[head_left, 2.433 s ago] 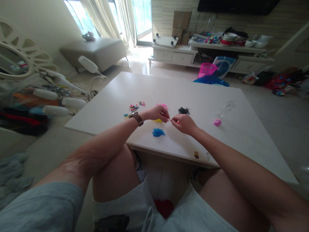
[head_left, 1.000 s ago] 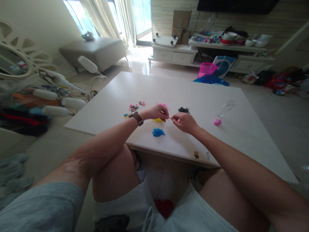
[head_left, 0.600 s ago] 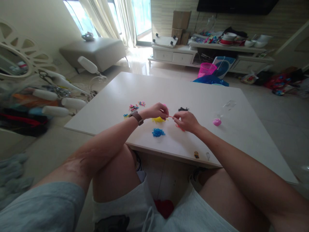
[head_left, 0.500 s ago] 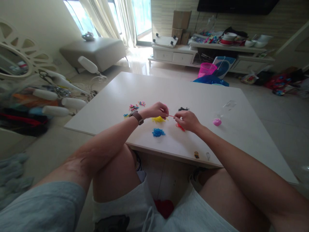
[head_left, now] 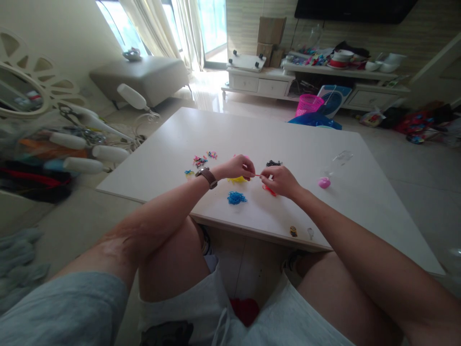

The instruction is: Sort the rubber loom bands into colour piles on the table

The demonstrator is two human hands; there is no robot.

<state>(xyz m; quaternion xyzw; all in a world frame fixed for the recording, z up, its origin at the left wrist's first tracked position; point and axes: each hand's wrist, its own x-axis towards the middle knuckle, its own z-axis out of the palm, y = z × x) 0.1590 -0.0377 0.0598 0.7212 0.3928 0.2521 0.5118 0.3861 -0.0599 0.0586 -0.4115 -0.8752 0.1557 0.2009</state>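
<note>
past the pale curtains (head_left: 189, 36), daylight spreads over the white surface (head_left: 230, 129) i'm watching through the feed. near its middle, the left hand (head_left: 245, 168) and the right hand (head_left: 279, 180) face each other, and a short red strand (head_left: 257, 175) spans the narrow gap between their fingertips. each grip looks to me like a thumb-and-finger pinch on one end; i can't make out whether it is a loop. the red pile (head_left: 269, 190) shows partly under the right hand, the yellow pile (head_left: 236, 179) under the left, and the blue pile (head_left: 236, 197) nearer the body. my worry is tension: too hard a pull could snap something so thin, or a loose pinch could let it spring away. dropped here, i'd probably lose it in the red pile, and a lowered palm might drag colours together.
</note>
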